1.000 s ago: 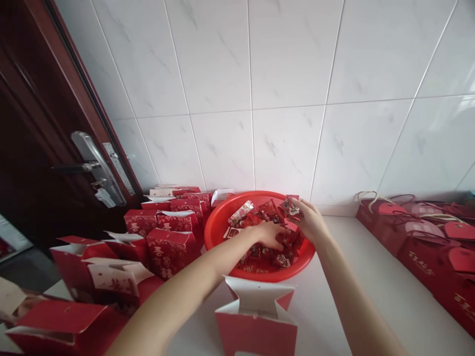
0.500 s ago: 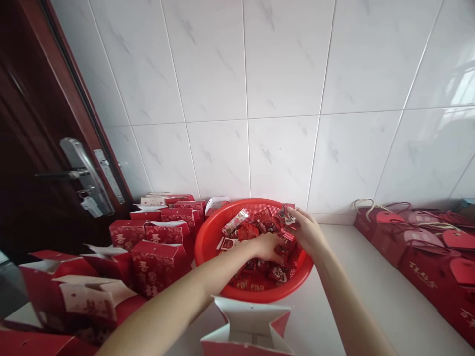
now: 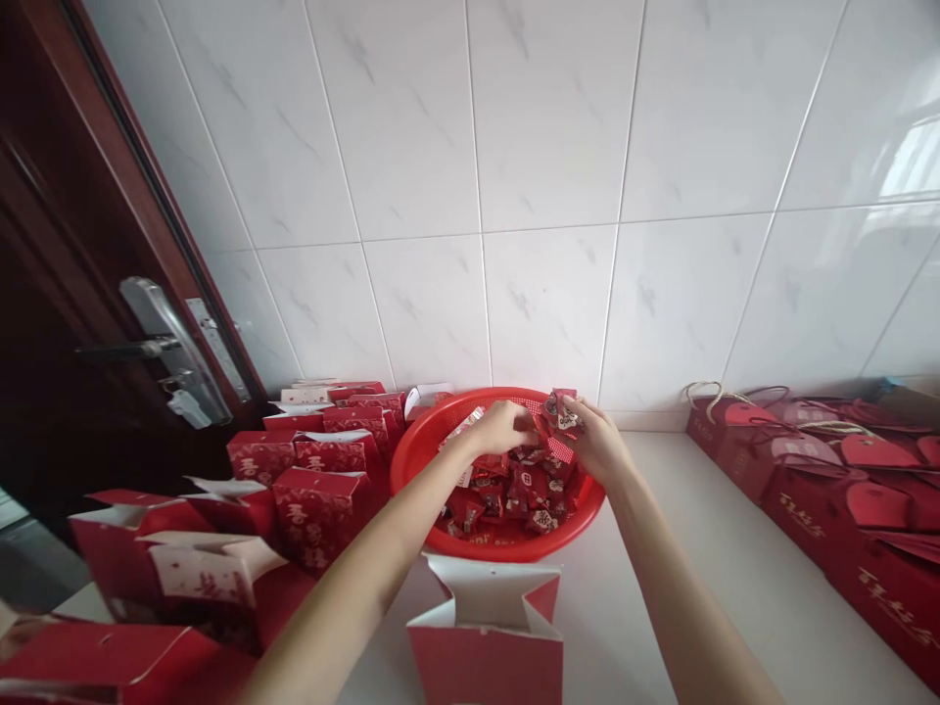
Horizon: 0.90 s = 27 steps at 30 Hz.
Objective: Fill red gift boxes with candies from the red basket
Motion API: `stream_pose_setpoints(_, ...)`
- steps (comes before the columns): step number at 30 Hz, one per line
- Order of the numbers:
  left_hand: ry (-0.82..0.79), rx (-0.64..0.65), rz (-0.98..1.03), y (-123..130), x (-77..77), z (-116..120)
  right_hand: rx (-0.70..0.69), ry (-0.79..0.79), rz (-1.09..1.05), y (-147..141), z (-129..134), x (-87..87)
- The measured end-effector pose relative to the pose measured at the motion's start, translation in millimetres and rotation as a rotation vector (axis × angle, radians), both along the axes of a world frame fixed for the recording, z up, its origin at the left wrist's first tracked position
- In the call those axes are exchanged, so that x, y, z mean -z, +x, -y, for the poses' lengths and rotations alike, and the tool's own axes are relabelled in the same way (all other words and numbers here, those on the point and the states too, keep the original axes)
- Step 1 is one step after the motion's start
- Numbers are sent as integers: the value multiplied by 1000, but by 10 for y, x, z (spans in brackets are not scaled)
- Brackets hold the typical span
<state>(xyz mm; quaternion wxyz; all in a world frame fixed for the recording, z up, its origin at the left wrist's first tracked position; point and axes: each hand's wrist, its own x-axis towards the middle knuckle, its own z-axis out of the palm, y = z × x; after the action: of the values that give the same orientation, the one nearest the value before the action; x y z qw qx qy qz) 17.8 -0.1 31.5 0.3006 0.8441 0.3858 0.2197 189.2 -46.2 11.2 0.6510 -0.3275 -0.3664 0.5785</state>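
A red plastic basket (image 3: 411, 470) holds a heap of small candies in red wrappers (image 3: 518, 490). Over its far right part, my right hand (image 3: 600, 448) is closed on wrapped candies (image 3: 564, 409), held up near the rim. My left hand (image 3: 503, 429) reaches in from the left, with its fingers bent close to the right hand's candies. What those fingers hold, if anything, is hidden. In front of the basket stands a red paper gift box (image 3: 485, 661) with its white-lined top open.
On the left stand several red gift boxes (image 3: 319, 514), some with raised flaps, beside a dark door with a handle (image 3: 176, 343). Red bags with rope handles (image 3: 808, 519) line the right side of the white tabletop (image 3: 661, 548). A tiled wall (image 3: 543, 304) rises behind.
My left hand has lifted from the middle of the candy heap and moved back toward the far rim. My right hand still holds candies. The view has shifted slightly.
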Motion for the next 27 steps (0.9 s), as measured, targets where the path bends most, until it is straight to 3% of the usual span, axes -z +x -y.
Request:
stream_pose_setpoints(3, 68, -96, 112, -128, -148, 101, -19, -27, -16, 3, 5, 4)
stream_pose_setpoints(6, 40, -142, 352, -253, -263, 325, -37, -32, -44, -8, 13, 3)
stream_pose_setpoints(9, -70, -114, 555, -387, -347, 639, -66, -12, -64, -20, 17, -41)
stream_pose_setpoints(13, -87, -58, 600, -607, -465, 1090, -114, 79, 9, -30, 160, -254)
stream_pose_setpoints(16, -118, 45, 540, -758, -583, 1390, -138, 208, 96, -49, 462, -518)
stream_pose_setpoints(21, 119, 154, 200, -787, -695, 1683, -97, 414, 286, -109, 1105, -922)
stream_pose_setpoints(27, 233, 146, -65, -653, -613, 1771, -48, 558, 455, -172, 1455, -1011)
